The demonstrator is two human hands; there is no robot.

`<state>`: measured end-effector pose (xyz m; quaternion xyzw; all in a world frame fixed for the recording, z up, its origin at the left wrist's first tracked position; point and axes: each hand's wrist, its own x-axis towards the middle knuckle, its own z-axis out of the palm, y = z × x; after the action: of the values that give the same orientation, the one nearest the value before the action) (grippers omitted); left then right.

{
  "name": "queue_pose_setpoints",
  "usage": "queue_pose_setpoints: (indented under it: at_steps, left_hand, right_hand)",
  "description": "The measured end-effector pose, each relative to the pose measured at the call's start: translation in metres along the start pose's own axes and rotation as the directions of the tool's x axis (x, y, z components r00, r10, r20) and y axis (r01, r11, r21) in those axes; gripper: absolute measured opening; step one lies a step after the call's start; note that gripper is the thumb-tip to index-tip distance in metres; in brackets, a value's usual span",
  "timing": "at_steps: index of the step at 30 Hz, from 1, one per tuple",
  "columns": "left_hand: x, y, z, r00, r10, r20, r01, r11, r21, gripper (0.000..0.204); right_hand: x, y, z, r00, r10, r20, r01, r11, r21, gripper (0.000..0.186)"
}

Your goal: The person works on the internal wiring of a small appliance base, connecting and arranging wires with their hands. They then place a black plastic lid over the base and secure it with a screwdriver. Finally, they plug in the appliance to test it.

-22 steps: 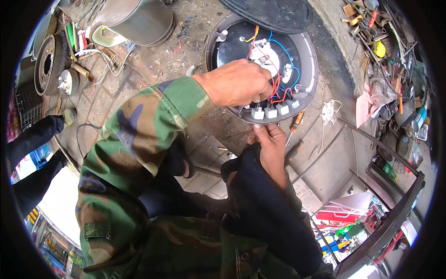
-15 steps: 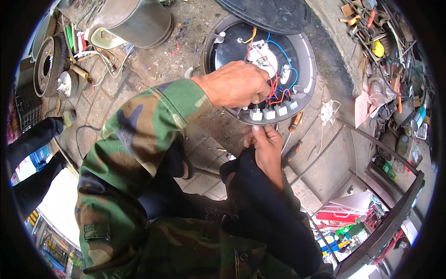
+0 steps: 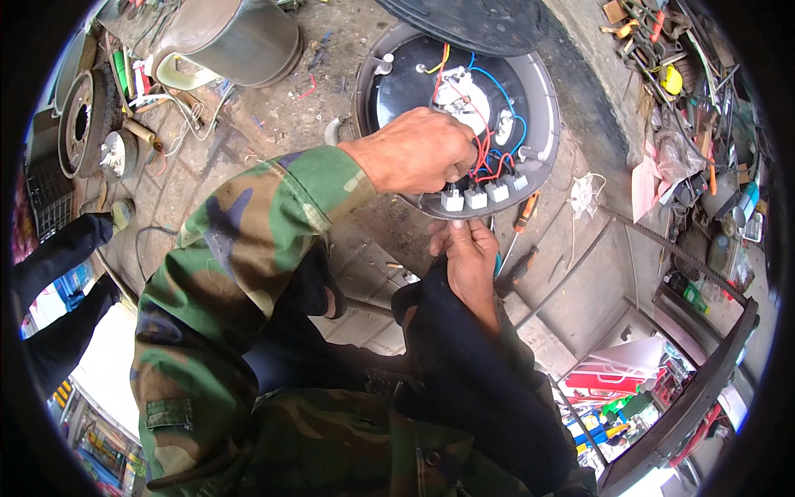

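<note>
A round grey plastic appliance housing lies open in front of me. Red, blue and yellow wires run inside it, and several small white box-shaped switches line its near rim. Reaching in from the left, my left hand is closed, its fingertips curled down beside the red wires and the leftmost switch. What those fingers grip is hidden. Below the near rim, my right hand has its thumb and fingers pinched together against the outside of the housing, under the switches. Whatever it pinches cannot be made out.
An orange-handled screwdriver lies right of my right hand. A black round cover overlaps the housing's far edge. A metal pot and a wheel stand at left, near another person's leg. Tools and scrap crowd the right.
</note>
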<state>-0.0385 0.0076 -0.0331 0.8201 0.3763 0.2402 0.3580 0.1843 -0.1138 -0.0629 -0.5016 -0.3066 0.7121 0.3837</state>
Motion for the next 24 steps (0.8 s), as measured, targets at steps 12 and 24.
queue_pose_setpoints:
  at_steps: [12,24]
  left_hand:
    - [0.001,0.003,0.0,1.0,-0.021,0.023,0.022,0.999,-0.036,0.01]
    - [-0.004,0.024,-0.049,0.987,-0.149,-0.054,0.148,0.989,-0.018,0.015]
  right_hand:
    - [0.0,-0.002,0.001,1.0,-0.001,-0.003,0.001,1.0,-0.031,0.026]
    - [-0.004,-0.006,0.002,0.999,0.03,0.026,-0.029,0.999,-0.031,0.028]
